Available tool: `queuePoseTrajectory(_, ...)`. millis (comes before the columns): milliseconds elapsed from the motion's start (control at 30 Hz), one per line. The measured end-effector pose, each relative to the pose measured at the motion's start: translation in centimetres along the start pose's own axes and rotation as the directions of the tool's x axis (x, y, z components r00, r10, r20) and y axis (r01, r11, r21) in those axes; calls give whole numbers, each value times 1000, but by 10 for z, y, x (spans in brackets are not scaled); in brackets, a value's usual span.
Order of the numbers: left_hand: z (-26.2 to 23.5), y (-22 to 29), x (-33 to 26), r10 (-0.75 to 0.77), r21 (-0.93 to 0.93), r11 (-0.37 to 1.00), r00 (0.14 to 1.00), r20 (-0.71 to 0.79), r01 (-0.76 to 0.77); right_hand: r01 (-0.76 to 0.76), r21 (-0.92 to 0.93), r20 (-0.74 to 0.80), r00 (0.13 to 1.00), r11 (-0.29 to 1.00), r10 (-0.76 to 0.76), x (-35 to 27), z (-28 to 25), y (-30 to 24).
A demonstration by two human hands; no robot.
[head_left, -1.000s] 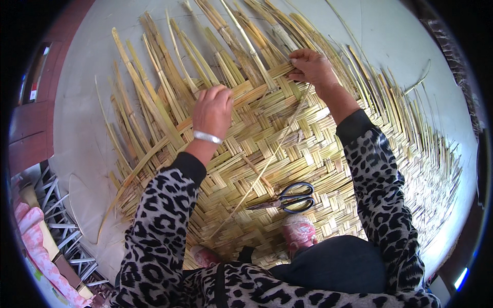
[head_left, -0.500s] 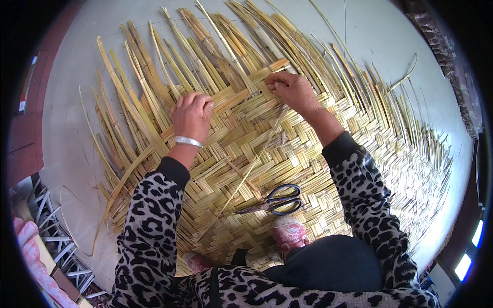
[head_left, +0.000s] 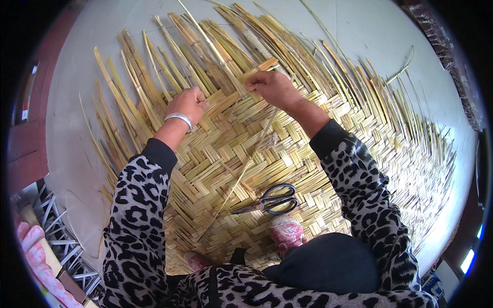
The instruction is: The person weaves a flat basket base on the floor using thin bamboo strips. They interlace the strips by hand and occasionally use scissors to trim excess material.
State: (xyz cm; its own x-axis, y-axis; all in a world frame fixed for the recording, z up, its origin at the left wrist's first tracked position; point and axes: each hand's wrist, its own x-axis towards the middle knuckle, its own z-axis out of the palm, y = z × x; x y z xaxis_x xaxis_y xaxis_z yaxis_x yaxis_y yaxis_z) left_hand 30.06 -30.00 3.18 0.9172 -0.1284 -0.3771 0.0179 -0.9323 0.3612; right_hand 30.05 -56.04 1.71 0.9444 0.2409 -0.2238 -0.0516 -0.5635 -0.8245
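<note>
A large woven mat of flat yellow straw strips (head_left: pixel 308 154) lies on a pale floor, with several loose strip ends fanning out along its far edge. My left hand (head_left: pixel 189 104), a silver bangle on its wrist, presses down on loose strips at the mat's woven edge, fingers curled. My right hand (head_left: pixel 272 86) pinches a flat strip (head_left: pixel 259 66) at that same edge, a little to the right. A thin loose strip (head_left: pixel 241 172) runs from under my right hand down toward me. Both sleeves are leopard-patterned.
Black-handled scissors (head_left: pixel 269 201) lie on the mat close to my knees. A pink-socked foot (head_left: pixel 286 231) rests just below them. The pale floor (head_left: pixel 87 82) surrounds the mat. A metal rack (head_left: pixel 61 241) and pink cloth (head_left: pixel 31 241) sit at lower left.
The view has shifted, so both hands sit further left in the picture. They stay at the mat's woven edge; the right hand keeps its pinch on a strip.
</note>
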Motion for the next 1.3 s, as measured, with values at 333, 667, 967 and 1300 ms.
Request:
queuePoseTrajectory(333, -1, 1, 4, 158, 64, 986, 986, -43, -155, 83, -92, -73, 993, 992, -90, -2, -9, -2)
queuePoseTrajectory(667, 3, -11, 7, 220, -29, 974, 972, -88, -223, 316, -842, 138, 910, 438, -391, 45, -32, -26)
queuePoseTrajectory(967, 11, -5, -16, 217, -3, 974, 944, -249, -225, 227, -701, 253, 965, 677, -61, 61, -42, -35)
queuePoseTrajectory(1300, -1, 27, -18, 320, 177, 944, 899, -300, -278, 359, -545, 449, 888, 758, -99, 78, -51, -14)
